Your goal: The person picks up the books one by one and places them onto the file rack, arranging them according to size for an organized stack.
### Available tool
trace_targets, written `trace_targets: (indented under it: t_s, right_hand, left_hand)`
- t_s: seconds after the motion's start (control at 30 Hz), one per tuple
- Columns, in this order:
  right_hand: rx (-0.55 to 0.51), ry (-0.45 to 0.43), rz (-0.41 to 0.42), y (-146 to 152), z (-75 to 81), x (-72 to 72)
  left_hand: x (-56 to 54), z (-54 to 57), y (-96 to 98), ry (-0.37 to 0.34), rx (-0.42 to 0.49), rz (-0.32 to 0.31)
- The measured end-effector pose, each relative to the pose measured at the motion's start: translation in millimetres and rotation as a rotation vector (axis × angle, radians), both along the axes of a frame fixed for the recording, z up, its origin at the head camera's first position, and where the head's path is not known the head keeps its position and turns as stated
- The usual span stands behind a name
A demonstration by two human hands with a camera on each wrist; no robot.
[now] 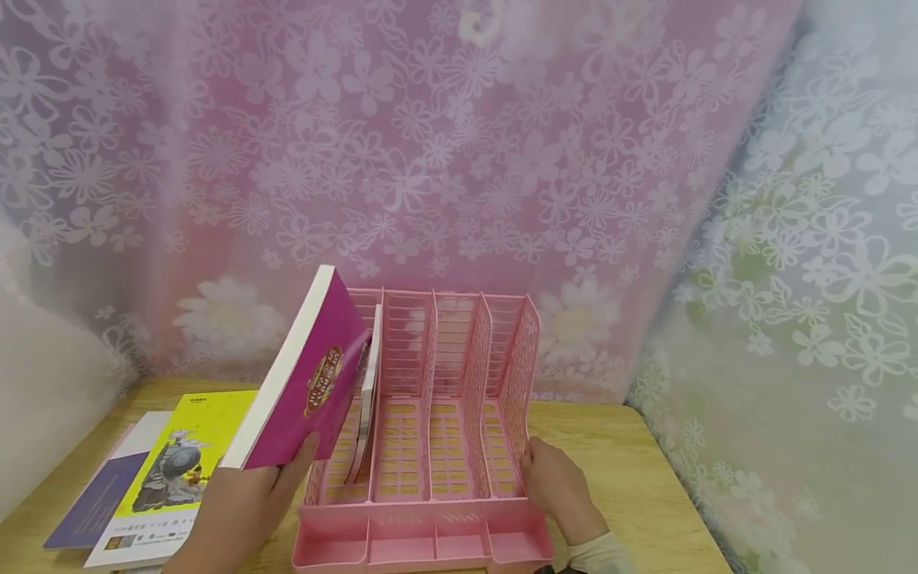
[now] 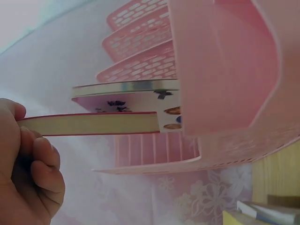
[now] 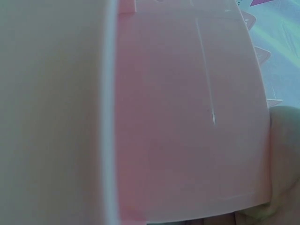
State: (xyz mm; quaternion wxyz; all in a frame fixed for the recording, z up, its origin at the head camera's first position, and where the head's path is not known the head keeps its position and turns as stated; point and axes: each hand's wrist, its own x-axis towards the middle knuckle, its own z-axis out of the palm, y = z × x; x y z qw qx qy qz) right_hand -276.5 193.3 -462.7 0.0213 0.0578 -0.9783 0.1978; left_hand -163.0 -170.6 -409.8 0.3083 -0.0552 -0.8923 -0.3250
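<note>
A thick magenta book [image 1: 323,383] is gripped by my left hand [image 1: 247,498], thumb on its cover, tilted at the leftmost slot of a pink desk file rack [image 1: 423,510]. The left wrist view shows the book's page edge [image 2: 93,124] pinched between thumb and fingers, its far end inside the slot. Beside it, a thinner book [image 1: 369,391] stands upright in the same slot. My right hand [image 1: 555,482] holds the rack's right side wall near the front; in the right wrist view its fingers curl round the pink plastic edge.
On the wooden table [image 1: 617,462], left of the rack, lie a yellow book [image 1: 179,454] and a purple-and-white book [image 1: 107,494], overlapping. Small compartments [image 1: 459,546] run along the rack's front. A flowered curtain [image 1: 445,159] hangs close behind, and another flowered cloth [image 1: 803,319] borders the right side.
</note>
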Motion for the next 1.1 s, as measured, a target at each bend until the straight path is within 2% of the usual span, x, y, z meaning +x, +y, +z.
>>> trace_targets:
  t_s: [0.17,0.23,0.3,0.47,0.53,0.67,0.77,0.93,1.1]
  right_hand:
    - [0.015,-0.015,-0.007,-0.4,3.9,-0.5]
    - [0.022,-0.013,-0.013,-0.5,5.0,-0.8]
    - [0.023,-0.014,-0.018,-1.0,5.7,-0.6]
    - [-0.008,-0.032,-0.001,-3.6,4.9,1.5]
    - [-0.006,-0.033,0.002,-3.4,4.8,2.4]
    - [0.003,-0.026,-0.007,-0.1,4.0,2.3]
    - [0.0,-0.026,-0.003,1.7,2.8,0.9]
    - [-0.005,-0.023,-0.005,1.1,3.6,0.0]
    - [-0.011,-0.043,-0.001,-0.9,3.4,1.6]
  left_hand:
    - [-7.4,-3.3,6.4,0.011,-0.011,-0.007]
    - [-9.7,-2.8,6.8,-0.025,0.007,-0.022]
    - [-11.1,-1.8,6.3,-0.115,0.037,-0.024]
    - [-13.4,1.1,5.1,-0.424,0.111,0.007]
    - [-17.2,0.9,5.7,-0.492,0.099,0.007]
    - [-27.0,0.2,7.3,-0.487,0.002,-0.017]
    - [-33.3,-0.3,9.0,-0.48,-0.03,-0.036]
    - [-42.1,-3.2,11.8,-0.491,-0.011,-0.049]
    - [-49.1,-11.3,11.7,-0.474,-0.005,-0.041]
